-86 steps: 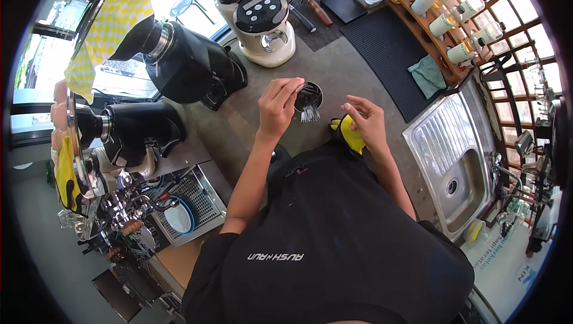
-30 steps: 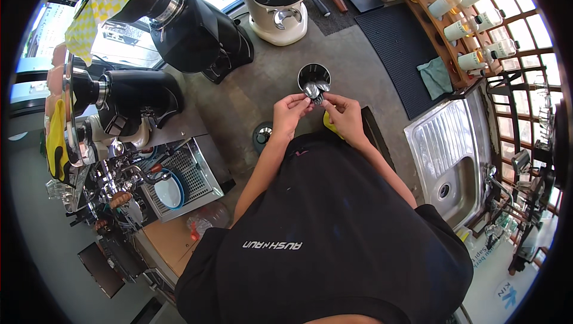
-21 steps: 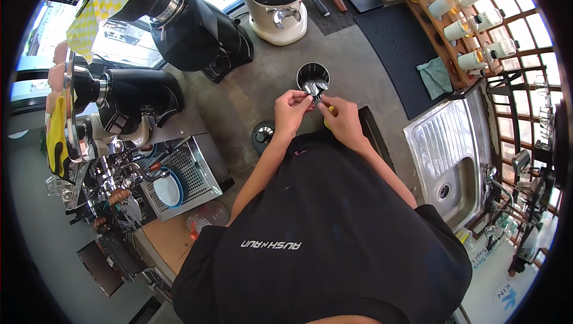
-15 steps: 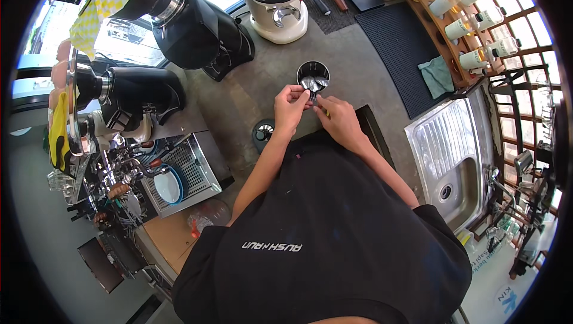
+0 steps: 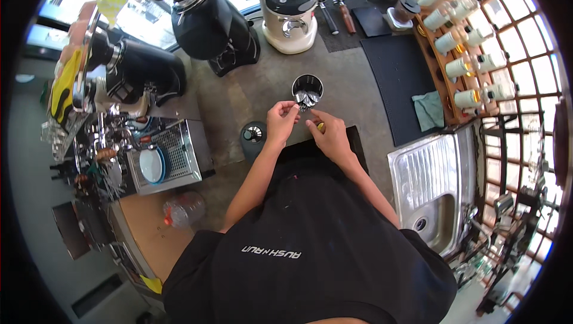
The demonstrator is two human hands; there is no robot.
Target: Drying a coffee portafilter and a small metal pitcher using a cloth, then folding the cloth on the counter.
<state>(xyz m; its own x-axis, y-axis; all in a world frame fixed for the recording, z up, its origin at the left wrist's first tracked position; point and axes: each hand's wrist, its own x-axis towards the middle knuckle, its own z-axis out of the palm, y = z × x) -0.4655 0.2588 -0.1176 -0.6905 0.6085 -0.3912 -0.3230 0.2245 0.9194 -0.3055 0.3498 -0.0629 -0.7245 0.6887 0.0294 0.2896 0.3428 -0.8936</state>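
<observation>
A dark round cup with a pale rim (image 5: 308,77) stands on the grey counter just beyond my hands. Shiny metal spoons (image 5: 308,98) show their rounded ends at the cup's near side, partly over its mouth. My left hand (image 5: 282,122) pinches at the spoons between thumb and fingertips; how many it grips is hard to tell. Close by, my right hand (image 5: 332,140) has its thumb and forefinger apart, near the spoons. A small yellow thing (image 5: 321,127) peeks out between them, mostly hidden. Left of my left hand is a dark bottle-like container (image 5: 253,135) with a shiny top.
Black grinders (image 5: 218,31) and a cream grinder (image 5: 291,22) line the far side. An espresso machine's drip tray (image 5: 173,160) lies left. A black mat (image 5: 397,85) with a green cloth (image 5: 427,111), a bottle rack (image 5: 439,55) and a steel sink (image 5: 427,204) are right.
My right hand has drawn slightly back from the spoons, its thumb and forefinger parting. My left hand stays at them. The whole view has shifted a little.
</observation>
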